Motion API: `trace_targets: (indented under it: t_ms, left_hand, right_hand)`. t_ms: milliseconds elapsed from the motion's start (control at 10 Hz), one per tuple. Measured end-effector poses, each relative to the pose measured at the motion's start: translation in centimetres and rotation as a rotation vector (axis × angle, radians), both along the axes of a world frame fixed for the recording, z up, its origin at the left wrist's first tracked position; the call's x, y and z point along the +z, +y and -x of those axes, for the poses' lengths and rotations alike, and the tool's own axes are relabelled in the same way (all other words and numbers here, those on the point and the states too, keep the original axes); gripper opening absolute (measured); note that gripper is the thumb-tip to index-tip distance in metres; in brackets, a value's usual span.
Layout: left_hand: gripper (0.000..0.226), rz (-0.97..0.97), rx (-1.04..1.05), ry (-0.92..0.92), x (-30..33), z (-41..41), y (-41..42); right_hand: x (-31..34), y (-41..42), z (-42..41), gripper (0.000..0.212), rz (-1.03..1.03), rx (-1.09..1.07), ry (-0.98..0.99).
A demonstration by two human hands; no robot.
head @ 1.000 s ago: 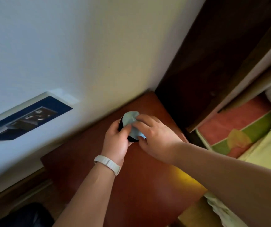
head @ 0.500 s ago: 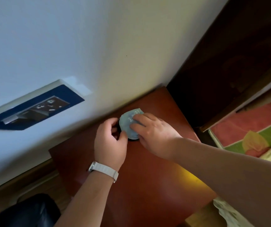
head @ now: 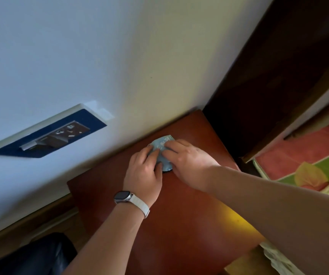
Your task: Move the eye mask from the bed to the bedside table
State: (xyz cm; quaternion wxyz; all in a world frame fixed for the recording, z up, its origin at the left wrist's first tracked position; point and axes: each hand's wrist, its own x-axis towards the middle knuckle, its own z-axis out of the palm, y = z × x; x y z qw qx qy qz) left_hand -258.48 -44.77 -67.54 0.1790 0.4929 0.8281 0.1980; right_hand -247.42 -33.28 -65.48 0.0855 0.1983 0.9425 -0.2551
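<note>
The eye mask (head: 160,146) is a folded light blue cloth with pale print and a black underside. It lies on the reddish-brown bedside table (head: 171,225), near the table's far edge by the wall. My left hand (head: 143,173), with a watch on its wrist, presses on the mask's left side. From the right, my right hand (head: 187,161) lays its fingers flat over the mask. Both hands cover much of the mask, and I cannot see whether the fingers grip it or only rest on it.
A white wall rises behind the table, with a dark blue socket panel (head: 46,135) at the left. A dark wooden headboard (head: 269,86) stands at the right. The bed (head: 308,163) with red, green and yellow bedding lies beyond the table's right side. Something dark (head: 30,255) sits at bottom left.
The mask was held just above the table and now lies flat on it, closer to the wall. Both hands have lowered with it and flattened over it.
</note>
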Motion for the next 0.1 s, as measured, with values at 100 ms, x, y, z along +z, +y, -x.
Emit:
trace_targets:
  t_ms: [100]
  left_hand:
    - [0.031,0.008,0.095,-0.069,1.06,-0.07,-0.13]
  right_hand:
    - [1.0,0.41,-0.08,0.037,0.047,0.022,-0.071]
